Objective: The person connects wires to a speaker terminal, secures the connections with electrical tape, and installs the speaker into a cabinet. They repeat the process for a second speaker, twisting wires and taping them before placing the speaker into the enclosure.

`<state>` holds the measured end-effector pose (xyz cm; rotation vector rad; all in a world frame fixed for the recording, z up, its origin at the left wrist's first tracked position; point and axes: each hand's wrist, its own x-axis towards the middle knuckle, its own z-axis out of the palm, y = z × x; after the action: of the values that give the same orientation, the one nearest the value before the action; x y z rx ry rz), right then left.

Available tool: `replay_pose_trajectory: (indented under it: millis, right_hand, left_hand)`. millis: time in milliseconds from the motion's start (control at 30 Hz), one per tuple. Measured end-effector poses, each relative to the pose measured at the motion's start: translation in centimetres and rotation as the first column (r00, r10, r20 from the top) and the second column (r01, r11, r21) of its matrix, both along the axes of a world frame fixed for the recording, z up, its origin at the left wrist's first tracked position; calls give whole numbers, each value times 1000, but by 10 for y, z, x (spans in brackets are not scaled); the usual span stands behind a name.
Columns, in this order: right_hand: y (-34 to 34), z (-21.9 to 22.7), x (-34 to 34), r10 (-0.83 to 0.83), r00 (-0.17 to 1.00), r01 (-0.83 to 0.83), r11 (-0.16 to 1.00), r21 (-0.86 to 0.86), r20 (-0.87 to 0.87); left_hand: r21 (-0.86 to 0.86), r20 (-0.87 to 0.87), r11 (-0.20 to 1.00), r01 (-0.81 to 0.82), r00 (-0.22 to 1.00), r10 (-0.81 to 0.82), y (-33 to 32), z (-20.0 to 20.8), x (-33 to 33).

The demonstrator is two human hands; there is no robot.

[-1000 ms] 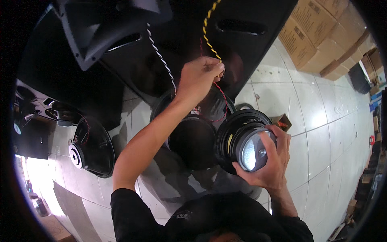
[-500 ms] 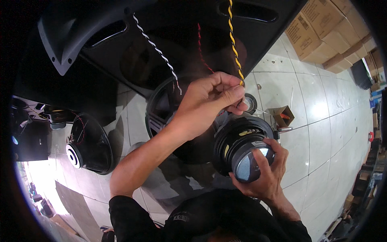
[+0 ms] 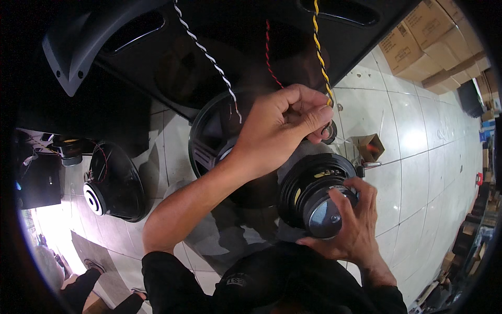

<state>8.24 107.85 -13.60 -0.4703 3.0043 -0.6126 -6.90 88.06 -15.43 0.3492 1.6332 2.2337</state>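
My left hand (image 3: 280, 131) pinches the lower end of a yellow-and-black twisted wire (image 3: 319, 49) between thumb and fingers. Below it, my right hand (image 3: 358, 227) grips a black speaker driver (image 3: 296, 180) around its round magnet, which faces up toward me. A white-and-black twisted wire (image 3: 201, 49) dangles to the left with bare, split ends. Behind my left hand a red-and-black twisted wire (image 3: 268, 52) hangs, its lower end hidden. Partly covered by my left forearm is a large round speaker frame (image 3: 194, 152).
A black cabinet (image 3: 235, 31) fills the far side. Another large speaker (image 3: 125, 180) lies on the tiled floor at left. A small open carton (image 3: 371, 149) stands right of the driver; cardboard boxes (image 3: 418, 42) are stacked far right. Another person's legs (image 3: 83, 288) show at lower left.
My left hand has shifted slightly right with the yellow-and-black wire. My right hand stays on the speaker driver. Another person's legs have come into view at lower left.
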Motion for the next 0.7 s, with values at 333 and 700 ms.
replay_pose_trajectory:
  millis: [333, 700]
  right_hand:
    - [-14, 32, -161, 35, 968, 171, 636, -753, 250]
    - [-46, -7, -186, 258, 924, 278, 50, -959, 282]
  left_hand:
    - [38, -99, 996, -84, 991, 87, 3, -6, 5]
    - [25, 60, 966, -257, 965, 255, 5, -32, 43]
